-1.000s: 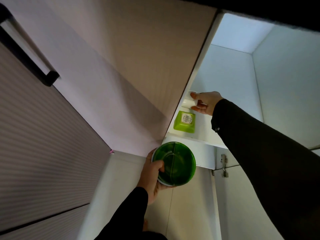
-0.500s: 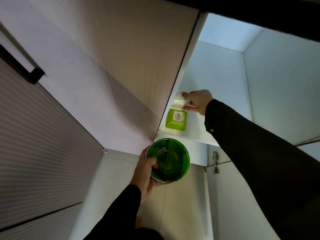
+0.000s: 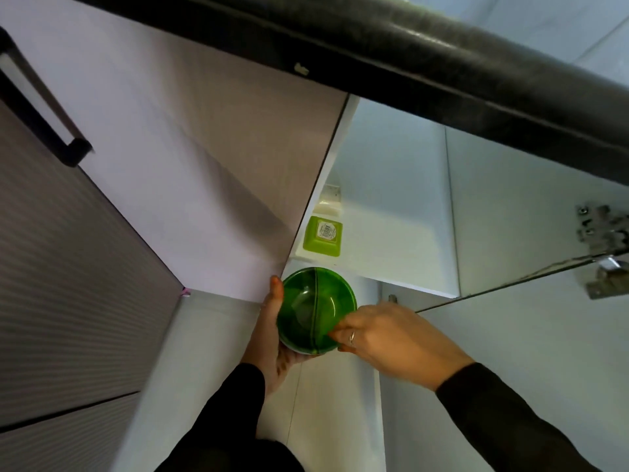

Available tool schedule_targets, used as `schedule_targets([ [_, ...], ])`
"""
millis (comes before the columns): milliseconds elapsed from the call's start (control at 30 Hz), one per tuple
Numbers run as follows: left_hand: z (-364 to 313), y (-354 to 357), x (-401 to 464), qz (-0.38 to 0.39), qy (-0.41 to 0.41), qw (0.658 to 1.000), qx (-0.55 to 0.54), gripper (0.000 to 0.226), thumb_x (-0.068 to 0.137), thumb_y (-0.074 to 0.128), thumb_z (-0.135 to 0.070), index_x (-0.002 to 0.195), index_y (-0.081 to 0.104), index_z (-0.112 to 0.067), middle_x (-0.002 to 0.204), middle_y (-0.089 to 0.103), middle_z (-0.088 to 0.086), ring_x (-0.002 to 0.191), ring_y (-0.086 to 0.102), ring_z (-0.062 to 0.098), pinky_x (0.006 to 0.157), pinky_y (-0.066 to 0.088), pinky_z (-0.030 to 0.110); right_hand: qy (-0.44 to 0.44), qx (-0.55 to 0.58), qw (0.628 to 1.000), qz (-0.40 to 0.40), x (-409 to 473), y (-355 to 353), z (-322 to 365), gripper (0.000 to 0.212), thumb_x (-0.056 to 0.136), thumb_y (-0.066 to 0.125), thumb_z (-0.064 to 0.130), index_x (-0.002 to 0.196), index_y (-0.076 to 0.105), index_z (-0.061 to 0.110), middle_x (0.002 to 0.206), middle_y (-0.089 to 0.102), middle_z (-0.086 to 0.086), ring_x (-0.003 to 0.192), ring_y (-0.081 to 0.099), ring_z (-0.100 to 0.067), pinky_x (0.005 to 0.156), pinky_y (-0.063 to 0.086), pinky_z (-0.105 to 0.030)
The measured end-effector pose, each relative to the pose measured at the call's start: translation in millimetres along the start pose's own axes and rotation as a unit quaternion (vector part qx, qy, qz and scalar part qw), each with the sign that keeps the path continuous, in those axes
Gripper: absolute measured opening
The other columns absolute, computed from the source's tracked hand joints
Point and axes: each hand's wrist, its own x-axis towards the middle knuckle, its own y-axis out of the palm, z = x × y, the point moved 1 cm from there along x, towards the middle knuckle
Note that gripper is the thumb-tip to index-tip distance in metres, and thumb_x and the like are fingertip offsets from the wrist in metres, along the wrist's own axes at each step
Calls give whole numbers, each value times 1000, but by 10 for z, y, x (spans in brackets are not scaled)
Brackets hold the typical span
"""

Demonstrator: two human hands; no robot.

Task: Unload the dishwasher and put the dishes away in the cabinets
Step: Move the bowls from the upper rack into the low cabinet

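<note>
A green square container point(image 3: 322, 236) is sitting at the cabinet shelf's point(image 3: 391, 233) front left corner; the shelf's right side is lying open.

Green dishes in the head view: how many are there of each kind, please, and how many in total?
Round green bowl, held below the shelf: 1
Square green dish, upside down on the cabinet shelf: 1
Total: 2
</note>
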Motion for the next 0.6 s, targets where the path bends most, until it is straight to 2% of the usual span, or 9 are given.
schedule_targets([
  [100, 7, 2, 29, -14, -10, 1000, -26, 74, 75, 31, -82, 110, 65, -26, 106, 71, 16, 99, 67, 39, 84, 51, 60, -1, 14, 999, -35, -49, -19, 12, 25, 73, 81, 23, 97, 75, 21, 81, 70, 5, 67, 66, -12, 51, 56, -25],
  [133, 13, -8, 37, -19, -8, 999, -32, 73, 78, 30, -81, 110, 65, -25, 105, 70, 16, 98, 67, 40, 84, 51, 60, 1, 39, 998, -48, -67, -54, 24, 19, 81, 72, 24, 99, 74, 20, 82, 70, 4, 68, 66, -13, 53, 56, -25],
  [200, 23, -11, 39, -21, -7, 999, -36, 72, 82, 31, -77, 112, 65, -22, 103, 72, 16, 97, 68, 39, 85, 51, 60, 20, 101, 991, -84, -104, -157, 48, 29, 91, 51, 32, 101, 74, 17, 88, 72, 2, 72, 67, -12, 60, 58, -24],
  [267, 25, 30, 38, -10, -11, 999, -46, 72, 83, 36, -75, 117, 65, -18, 107, 71, 17, 100, 67, 39, 89, 48, 62, 72, 209, 965, -138, -175, -236, 29, 39, 95, 44, 40, 102, 73, 15, 95, 72, 4, 80, 68, -8, 73, 56, -19],
  [300, 19, 59, 32, -5, -13, 998, -60, 71, 82, 41, -73, 118, 64, -18, 110, 70, 18, 102, 66, 40, 90, 47, 64, 122, 295, 933, -166, -204, -287, 18, 34, 94, 49, 39, 102, 72, 15, 95, 71, 8, 82, 66, -4, 76, 54, -17],
  [367, -10, 117, 24, -17, -8, 996, -85, 61, 81, 51, -67, 119, 63, -21, 115, 68, 17, 104, 64, 42, 86, 47, 67, 240, 481, 809, -237, -259, -345, -69, 13, 89, 61, 22, 94, 70, 14, 84, 70, 16, 75, 65, 1, 74, 51, -13],
  [433, -45, 139, 26, -45, 5, 996, -81, 53, 82, 58, -60, 121, 60, -25, 120, 65, 14, 105, 63, 40, 79, 49, 67, 340, 629, 630, -303, -286, -335, -250, 10, 81, 66, 14, 91, 66, 12, 73, 71, 11, 66, 64, -1, 69, 53, -14],
  [533, -82, 156, 20, -48, 22, 996, -72, 40, 84, 62, -50, 118, 60, -30, 123, 61, 11, 108, 60, 40, 78, 50, 67, 399, 764, 352, -365, -257, -185, -588, 9, 86, 61, 17, 91, 61, 10, 70, 70, 1, 63, 66, -7, 64, 57, -19],
  [600, -92, 163, 4, -43, 34, 997, -51, 25, 88, 62, -37, 112, 61, -32, 120, 60, 10, 107, 60, 38, 76, 52, 64, 408, 804, 206, -380, -173, -21, -806, 13, 96, 51, 13, 90, 60, 6, 68, 68, -4, 58, 65, -9, 59, 57, -20],
])
